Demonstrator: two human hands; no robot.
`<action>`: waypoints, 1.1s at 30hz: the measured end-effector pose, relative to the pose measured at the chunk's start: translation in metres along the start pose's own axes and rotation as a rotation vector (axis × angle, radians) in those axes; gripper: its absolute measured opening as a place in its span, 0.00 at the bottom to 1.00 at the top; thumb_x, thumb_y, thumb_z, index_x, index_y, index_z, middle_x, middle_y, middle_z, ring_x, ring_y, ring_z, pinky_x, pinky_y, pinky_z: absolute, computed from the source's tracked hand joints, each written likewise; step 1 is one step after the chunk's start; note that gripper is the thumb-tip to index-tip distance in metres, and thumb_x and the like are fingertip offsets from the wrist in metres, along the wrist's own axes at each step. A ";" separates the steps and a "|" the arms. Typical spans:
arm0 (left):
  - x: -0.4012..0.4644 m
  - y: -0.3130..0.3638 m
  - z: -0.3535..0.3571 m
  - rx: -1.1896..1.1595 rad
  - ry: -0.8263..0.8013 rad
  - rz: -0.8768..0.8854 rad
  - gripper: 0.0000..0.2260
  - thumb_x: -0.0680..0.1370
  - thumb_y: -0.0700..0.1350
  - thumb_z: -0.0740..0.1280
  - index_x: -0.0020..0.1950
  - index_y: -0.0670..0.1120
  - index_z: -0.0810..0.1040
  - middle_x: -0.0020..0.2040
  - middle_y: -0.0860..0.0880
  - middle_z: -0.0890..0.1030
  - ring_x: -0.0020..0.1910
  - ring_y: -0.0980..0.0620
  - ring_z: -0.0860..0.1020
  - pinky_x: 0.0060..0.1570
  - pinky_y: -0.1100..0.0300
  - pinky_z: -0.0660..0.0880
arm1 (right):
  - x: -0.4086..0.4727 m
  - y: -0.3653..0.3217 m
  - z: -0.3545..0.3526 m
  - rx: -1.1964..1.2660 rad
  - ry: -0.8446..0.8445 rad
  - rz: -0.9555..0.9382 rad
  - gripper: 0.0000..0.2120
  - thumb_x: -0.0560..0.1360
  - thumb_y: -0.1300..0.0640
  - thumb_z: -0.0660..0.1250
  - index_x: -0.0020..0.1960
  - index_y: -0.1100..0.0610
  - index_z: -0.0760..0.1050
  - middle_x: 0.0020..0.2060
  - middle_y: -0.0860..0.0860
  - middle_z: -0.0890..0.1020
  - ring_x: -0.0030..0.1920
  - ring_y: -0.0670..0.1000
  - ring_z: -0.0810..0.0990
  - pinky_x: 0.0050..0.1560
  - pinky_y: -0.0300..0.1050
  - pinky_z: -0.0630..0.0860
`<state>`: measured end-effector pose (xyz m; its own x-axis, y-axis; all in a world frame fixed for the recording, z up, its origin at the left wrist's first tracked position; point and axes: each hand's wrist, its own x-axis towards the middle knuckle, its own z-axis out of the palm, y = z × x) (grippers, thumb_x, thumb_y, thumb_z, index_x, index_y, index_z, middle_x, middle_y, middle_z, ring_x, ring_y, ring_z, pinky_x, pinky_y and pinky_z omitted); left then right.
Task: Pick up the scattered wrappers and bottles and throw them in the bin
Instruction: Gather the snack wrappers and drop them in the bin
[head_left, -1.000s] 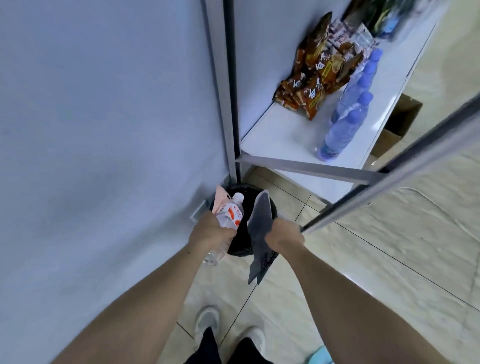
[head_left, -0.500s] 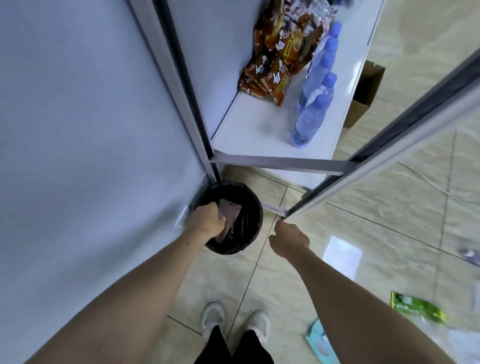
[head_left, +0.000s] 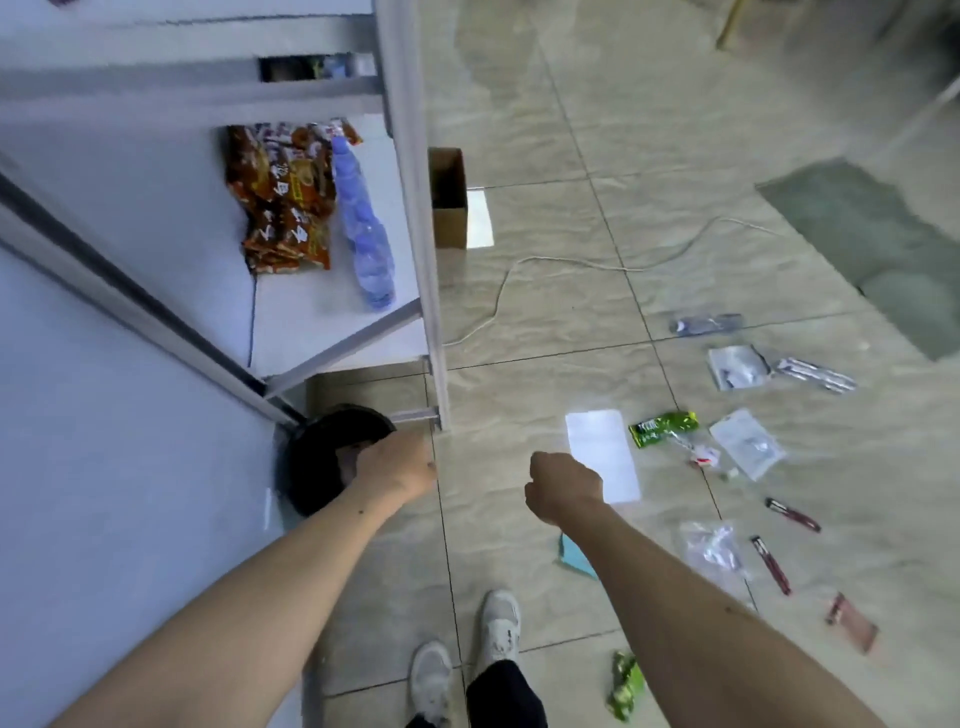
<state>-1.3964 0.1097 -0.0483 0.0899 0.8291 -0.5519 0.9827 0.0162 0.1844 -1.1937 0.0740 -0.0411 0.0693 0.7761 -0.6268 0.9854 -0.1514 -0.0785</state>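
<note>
Hands empty by the bin, with most of the litter lying on the floor to the right.

Nearest the feet, a crumpled green wrapper (head_left: 626, 686) is lying on the floor (head_left: 519, 338), then a teal scrap (head_left: 574, 558) under the right forearm, a clear bag (head_left: 714, 553) and dark red sachets (head_left: 771, 565). The right hand (head_left: 563, 486) is hanging loosely curled and carrying nothing; the left hand (head_left: 397, 467) is hovering at the rim of the black bin (head_left: 311, 467), apparently empty, its fingers hidden. Beyond, a green packet (head_left: 664, 427), white pouches (head_left: 747, 442) and a clear bottle (head_left: 705, 325) are waiting, so I judge the job well short of done. The green packet's lettering is too blurred to read. Farthest, snack packs (head_left: 280, 202) and a blue bottle (head_left: 363, 228) are standing on the shelf (head_left: 311, 322), their print unreadable.
</note>
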 end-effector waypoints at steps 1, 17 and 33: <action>-0.008 0.018 0.000 0.035 -0.011 0.036 0.10 0.77 0.50 0.61 0.54 0.48 0.75 0.52 0.49 0.80 0.53 0.46 0.79 0.48 0.54 0.76 | -0.016 0.015 0.001 0.026 0.013 0.033 0.11 0.77 0.61 0.59 0.58 0.57 0.73 0.56 0.53 0.78 0.55 0.57 0.79 0.44 0.43 0.68; -0.158 0.309 0.118 0.287 -0.070 0.389 0.12 0.74 0.50 0.64 0.57 0.50 0.74 0.60 0.48 0.78 0.59 0.46 0.77 0.47 0.59 0.68 | -0.239 0.306 0.082 0.292 0.148 0.441 0.13 0.76 0.58 0.61 0.60 0.55 0.74 0.59 0.55 0.79 0.60 0.57 0.78 0.53 0.46 0.73; -0.227 0.585 0.228 0.388 -0.129 0.453 0.17 0.75 0.53 0.63 0.62 0.49 0.72 0.60 0.49 0.77 0.59 0.47 0.76 0.50 0.56 0.71 | -0.338 0.618 0.128 0.433 0.158 0.590 0.15 0.74 0.61 0.61 0.60 0.54 0.75 0.59 0.53 0.77 0.59 0.57 0.78 0.51 0.47 0.72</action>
<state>-0.8045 -0.1965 -0.0008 0.5074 0.6309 -0.5869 0.8273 -0.5472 0.1271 -0.6284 -0.3598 0.0230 0.6214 0.5650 -0.5428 0.6302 -0.7721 -0.0821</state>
